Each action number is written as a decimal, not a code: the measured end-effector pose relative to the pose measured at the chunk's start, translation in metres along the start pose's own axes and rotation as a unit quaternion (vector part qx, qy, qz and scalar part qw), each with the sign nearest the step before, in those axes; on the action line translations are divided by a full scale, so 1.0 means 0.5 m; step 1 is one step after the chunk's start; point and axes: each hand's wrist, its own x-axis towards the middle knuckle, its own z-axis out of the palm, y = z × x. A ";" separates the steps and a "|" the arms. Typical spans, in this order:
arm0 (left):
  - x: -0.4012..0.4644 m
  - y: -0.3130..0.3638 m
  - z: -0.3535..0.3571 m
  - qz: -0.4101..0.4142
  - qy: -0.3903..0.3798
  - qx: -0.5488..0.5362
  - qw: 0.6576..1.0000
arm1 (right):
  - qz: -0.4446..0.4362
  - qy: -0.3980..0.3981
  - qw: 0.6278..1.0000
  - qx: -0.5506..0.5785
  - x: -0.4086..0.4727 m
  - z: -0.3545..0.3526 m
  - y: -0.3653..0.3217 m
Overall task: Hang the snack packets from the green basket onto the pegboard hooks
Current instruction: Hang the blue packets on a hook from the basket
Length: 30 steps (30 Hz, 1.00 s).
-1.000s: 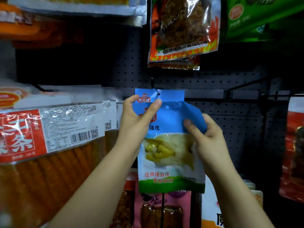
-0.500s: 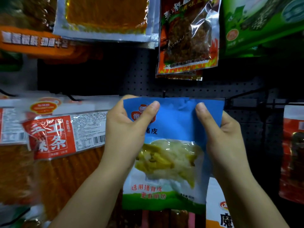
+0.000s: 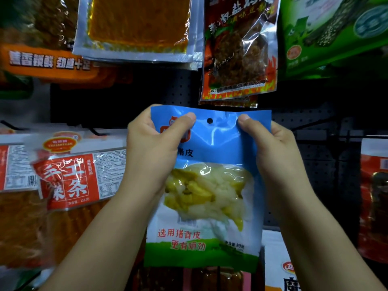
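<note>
Before the dark pegboard (image 3: 130,97) we hold the blue snack packet (image 3: 210,185) upright, long axis vertical, hang hole on top. Our left hand (image 3: 151,152) and right hand (image 3: 275,152) pinch its upper corners, thumbs in front.

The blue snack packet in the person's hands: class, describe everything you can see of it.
The blue snack packet is a glossy plastic pouch, blue on top with a green band at the bottom, red lettering, and a clear window showing pale yellow pieces. A small round hang hole sits near its top edge. It is held upright before the dark pegboard. The left hand and right hand pinch its top corners.
</note>
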 end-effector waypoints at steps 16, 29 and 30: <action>0.008 -0.067 -0.001 -0.076 -0.015 -0.010 0.997 | 0.031 0.006 0.999 -0.028 0.026 -0.013 0.054; -0.039 -0.213 0.021 -0.088 -0.077 0.212 0.970 | 0.003 0.071 0.980 -0.184 0.128 -0.025 0.163; -0.041 -0.226 0.023 -0.088 -0.083 0.218 0.968 | -0.002 0.075 0.977 -0.198 0.139 -0.025 0.173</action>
